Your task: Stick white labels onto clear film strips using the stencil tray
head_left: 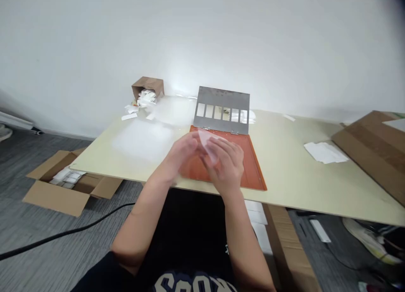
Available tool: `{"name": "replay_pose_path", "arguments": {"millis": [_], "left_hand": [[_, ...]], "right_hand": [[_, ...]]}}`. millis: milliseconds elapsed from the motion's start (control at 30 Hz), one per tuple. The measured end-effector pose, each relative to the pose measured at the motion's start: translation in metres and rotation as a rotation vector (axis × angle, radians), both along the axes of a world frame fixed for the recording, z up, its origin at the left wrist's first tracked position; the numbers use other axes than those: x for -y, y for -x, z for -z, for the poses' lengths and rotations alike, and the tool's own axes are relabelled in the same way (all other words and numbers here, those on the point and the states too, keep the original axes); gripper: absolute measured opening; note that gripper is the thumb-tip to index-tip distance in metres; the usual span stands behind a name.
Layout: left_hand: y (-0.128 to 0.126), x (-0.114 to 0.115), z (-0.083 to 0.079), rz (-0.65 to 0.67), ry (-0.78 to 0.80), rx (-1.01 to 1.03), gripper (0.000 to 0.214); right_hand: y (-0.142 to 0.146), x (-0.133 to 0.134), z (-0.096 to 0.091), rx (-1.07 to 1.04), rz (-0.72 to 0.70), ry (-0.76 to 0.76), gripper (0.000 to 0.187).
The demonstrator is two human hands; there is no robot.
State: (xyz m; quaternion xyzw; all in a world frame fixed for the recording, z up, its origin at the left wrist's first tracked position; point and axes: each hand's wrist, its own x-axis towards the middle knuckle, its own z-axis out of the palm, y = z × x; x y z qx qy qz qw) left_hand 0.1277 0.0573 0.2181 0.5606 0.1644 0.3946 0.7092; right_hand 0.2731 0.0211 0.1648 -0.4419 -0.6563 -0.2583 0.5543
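both hands are raised in front of the body, over the near part of an orange base (255,176) that lies on a pale table (300,182). a thin white piece (206,143), see-through and smeared by blur, is up between them, clear of the base. the right hand (228,163) has its fingers bent around the piece, a narrow grip that seems to hold it. the left hand (182,152) is just beside it with fingers curved inward; the blur hides its fingertips, so i cannot tell whether it pinches the piece or only comes near. behind the hands, a grey plate (223,97) with a row of six rectangular openings is hinged to the far edge of the base and tilted up. to the left, a small cardboard box (152,82) lies on its side with white slips (147,97) spilling from its mouth. to the right, white sheets (325,152) lie beside a larger carton (375,140), and on the floor at left an open box (63,199) holds white packets (68,176)
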Motion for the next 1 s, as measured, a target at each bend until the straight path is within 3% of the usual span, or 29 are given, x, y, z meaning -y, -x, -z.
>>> {"name": "replay_pose_path", "arguments": {"millis": [100, 200, 267, 367, 533, 733, 1000], "left_hand": [[0.000, 0.012, 0.001, -0.060, -0.384, -0.098, 0.043], [-0.007, 0.026, 0.003, -0.318, -0.702, -0.242, 0.013], [-0.012, 0.033, 0.005, -0.415, -0.822, -0.275, 0.010], [-0.013, 0.035, 0.005, -0.433, -0.946, -0.267, 0.016], [-0.006, 0.031, 0.000, -0.414, -1.049, -0.267, 0.025], [-0.004, 0.040, -0.002, -0.451, -1.085, -0.295, 0.026], [-0.001, 0.046, -0.007, -0.530, -1.137, -0.314, 0.022]], "right_hand": [[-0.013, 0.004, 0.000, -0.054, -0.014, 0.058, 0.028], [-0.015, 0.017, -0.004, -0.093, -0.099, 0.142, 0.028], [-0.014, 0.029, -0.010, -0.115, -0.155, 0.195, 0.031], [-0.012, 0.045, -0.024, -0.198, -0.235, 0.277, 0.038], [-0.007, 0.055, -0.037, -0.363, -0.439, 0.334, 0.039], [0.005, 0.056, -0.032, -0.341, -0.226, 0.237, 0.029], [0.009, 0.060, -0.038, -0.269, -0.223, 0.222, 0.022]]}}
